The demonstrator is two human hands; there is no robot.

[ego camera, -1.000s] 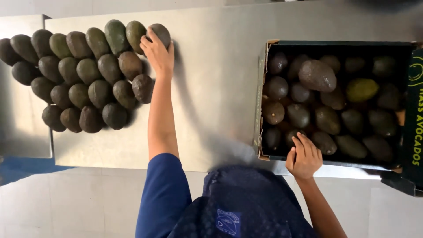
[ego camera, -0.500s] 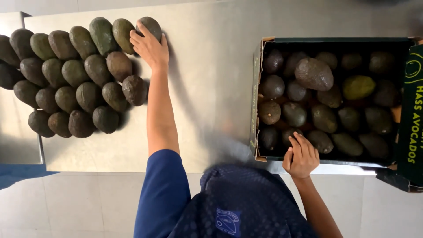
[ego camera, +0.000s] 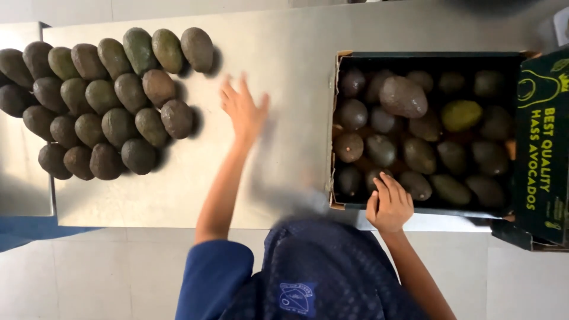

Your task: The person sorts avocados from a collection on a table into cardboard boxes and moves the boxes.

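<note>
So from the head cam, looking straight down: the left hand (ego camera: 244, 109) is out over the bare metal table (ego camera: 284, 53), fingers spread wide and holding nothing. It's a bit motion-blurred, so I can't tell if the palm is actually touching the surface. It sits between the two lots of fruit, nearer to the rows of avocados (ego camera: 101, 101) laid out on the left part of the table. Those are packed in slanted rows, touching each other, dark green to brownish, with the closest one (ego camera: 176, 118) just beside the hand but not touching it.

The right hand (ego camera: 389, 204) is at the near edge of the cardboard box (ego camera: 336, 124), fingers bent loosely together and resting over the rim onto the dark avocados inside (ego camera: 409, 154). Can't tell whether it's really gripping one or just lying on top. One avocado in the box (ego camera: 461, 114) is clearly greener than the rest. The box's dark green flap (ego camera: 540, 148) hangs open on the right side.
</note>
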